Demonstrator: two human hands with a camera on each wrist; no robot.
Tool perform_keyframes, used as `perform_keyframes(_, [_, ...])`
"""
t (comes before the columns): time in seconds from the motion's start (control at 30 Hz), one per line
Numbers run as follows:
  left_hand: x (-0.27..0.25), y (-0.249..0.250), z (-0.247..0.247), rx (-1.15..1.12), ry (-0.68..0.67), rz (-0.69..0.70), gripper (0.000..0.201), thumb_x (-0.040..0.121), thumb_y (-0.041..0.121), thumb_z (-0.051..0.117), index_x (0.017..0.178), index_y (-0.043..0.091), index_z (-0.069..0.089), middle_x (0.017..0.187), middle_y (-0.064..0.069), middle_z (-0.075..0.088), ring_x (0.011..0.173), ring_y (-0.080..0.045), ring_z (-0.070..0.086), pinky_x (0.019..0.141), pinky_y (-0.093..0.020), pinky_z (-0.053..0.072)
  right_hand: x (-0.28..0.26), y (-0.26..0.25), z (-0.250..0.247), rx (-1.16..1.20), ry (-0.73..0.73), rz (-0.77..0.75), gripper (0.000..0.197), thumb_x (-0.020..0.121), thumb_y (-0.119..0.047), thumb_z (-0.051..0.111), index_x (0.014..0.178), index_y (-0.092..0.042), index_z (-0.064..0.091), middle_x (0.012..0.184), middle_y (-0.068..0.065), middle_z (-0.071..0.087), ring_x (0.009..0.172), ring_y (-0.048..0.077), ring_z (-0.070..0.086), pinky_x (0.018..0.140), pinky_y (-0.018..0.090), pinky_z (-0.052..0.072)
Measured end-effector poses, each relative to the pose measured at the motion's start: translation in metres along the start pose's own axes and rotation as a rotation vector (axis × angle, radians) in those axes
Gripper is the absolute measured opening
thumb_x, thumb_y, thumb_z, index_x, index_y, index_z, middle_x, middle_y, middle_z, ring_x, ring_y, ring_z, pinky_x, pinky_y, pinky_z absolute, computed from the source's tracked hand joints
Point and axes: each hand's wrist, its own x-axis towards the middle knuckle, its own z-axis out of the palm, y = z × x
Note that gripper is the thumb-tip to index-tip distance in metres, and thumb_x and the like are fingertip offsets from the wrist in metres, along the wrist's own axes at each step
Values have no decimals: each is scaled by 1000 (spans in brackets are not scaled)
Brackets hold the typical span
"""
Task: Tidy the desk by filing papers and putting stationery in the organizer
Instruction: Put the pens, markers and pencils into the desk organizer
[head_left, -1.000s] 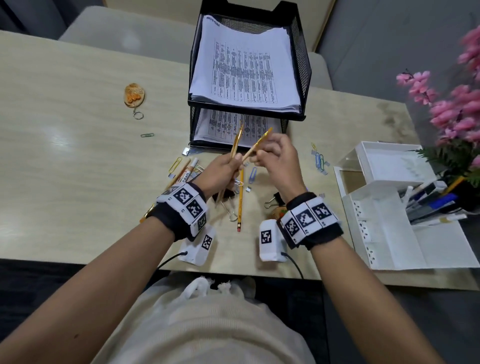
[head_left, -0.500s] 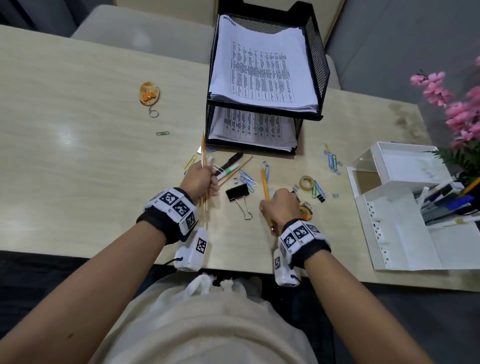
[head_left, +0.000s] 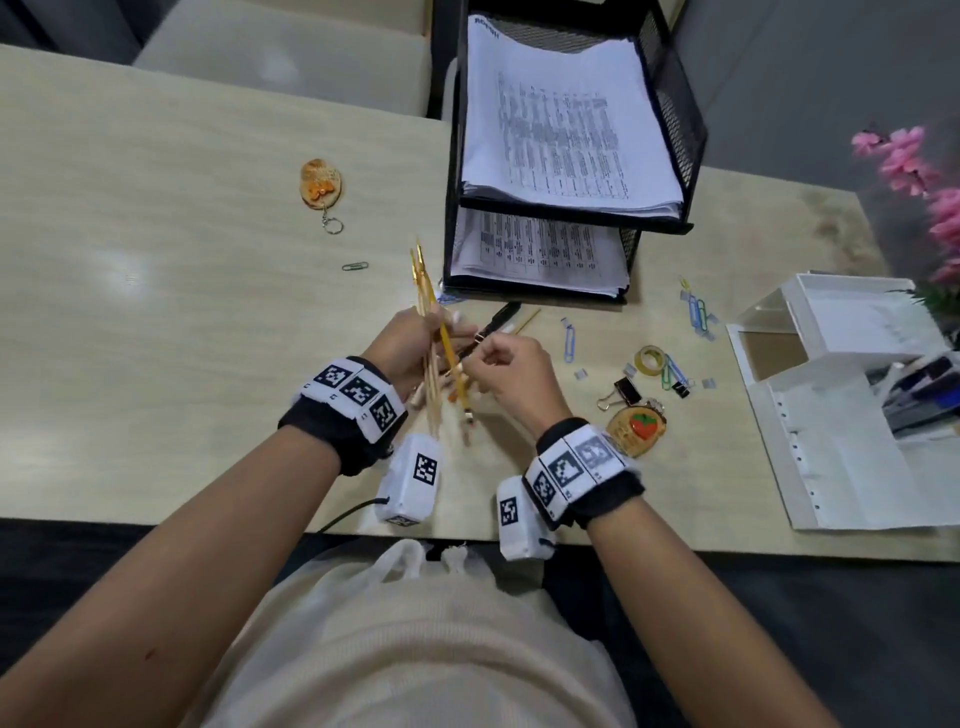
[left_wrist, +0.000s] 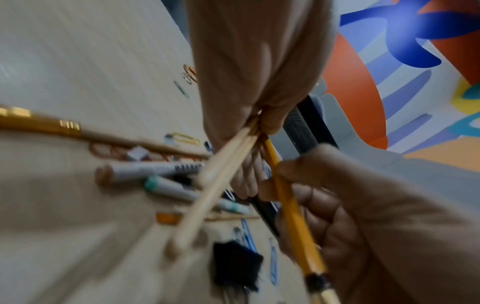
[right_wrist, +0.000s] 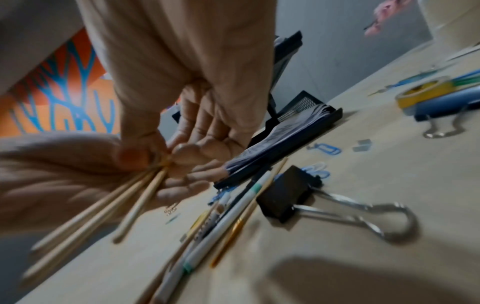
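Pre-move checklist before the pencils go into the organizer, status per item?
1. Left hand grips the wooden pencils: ok.
2. Yellow pencil merged into the bundle: not ok, right hand pinches it, angled away at the lower end.
3. Pencil ends aligned: not ok, they fan out.
4. White organizer has free space: ok, front compartments look empty.
5. Desk clear of stationery: not ok, markers, binder clip and paper clips remain.
6. Papers filed in the black tray: ok.
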Motion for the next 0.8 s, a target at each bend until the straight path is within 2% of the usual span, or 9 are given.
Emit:
perform_keyframes(0.1, [0,8,-26,71,100,61,32,103,26,26,76,16,39,61,-7,62,54,-17,62,48,-21,49,9,15,4,-393,-54,-104,6,81,-8,62,77,-11,66,77,4,64,76,21,58,73,31,49])
perform_keyframes(0.2, [-1,10,-48,260,163,81,32,102,31,28,75,18,43,60,-2,42,41,-10,41,43,-19,40,14,20,10,-954,-223,-425,10,79,-8,62,88,-8,68,92,11,64,89,30,59,73,36,48])
perform_keyframes(0.33, [-4,12,-71,352,120,78,31,102,29,29,78,20,47,59,2,34,30,-2,31,34,-11,27,22,11,12,-1119,-354,-580,13,67,-3,75,78,-2,68,82,15,66,76,30,65,59,34,49])
perform_keyframes(0.43, [-7,15,-82,351,90,56,30,102,16,29,79,17,48,62,1,37,39,-3,38,36,-11,31,27,12,15,-1146,-421,-653,28,44,2,84,62,-8,65,61,7,63,51,23,61,40,22,42])
perform_keyframes(0.5, [-8,17,-85,329,70,67,31,102,15,28,77,15,46,67,-1,44,54,-8,44,43,-11,39,25,6,17,-1074,-387,-678,24,50,6,77,65,-5,62,63,10,62,55,25,61,44,25,43])
perform_keyframes(0.6, [-11,21,-82,321,26,136,32,102,16,27,76,16,46,82,-2,60,74,-11,58,69,-20,50,24,-21,16,-661,-141,-580,5,75,3,60,78,0,57,74,13,59,68,27,55,60,33,47])
perform_keyframes(0.67, [-13,25,-74,349,6,220,33,102,16,28,76,18,48,91,0,63,84,-7,60,82,-25,46,19,-49,18,-354,53,-495,5,78,1,60,83,-1,57,71,1,54,64,18,50,61,21,41])
perform_keyframes(0.73, [-16,30,-66,356,-35,298,32,102,14,30,78,18,52,90,0,63,82,-3,62,82,-21,46,18,-73,25,-35,135,-377,13,80,1,60,88,-8,56,72,-5,52,65,13,52,62,22,47])
perform_keyframes(0.8, [-16,33,-60,337,-94,328,30,102,14,30,88,11,56,85,-6,63,77,-8,64,80,-21,53,22,-87,35,204,125,-281,21,82,2,60,87,-17,52,76,3,55,69,21,57,66,32,54])
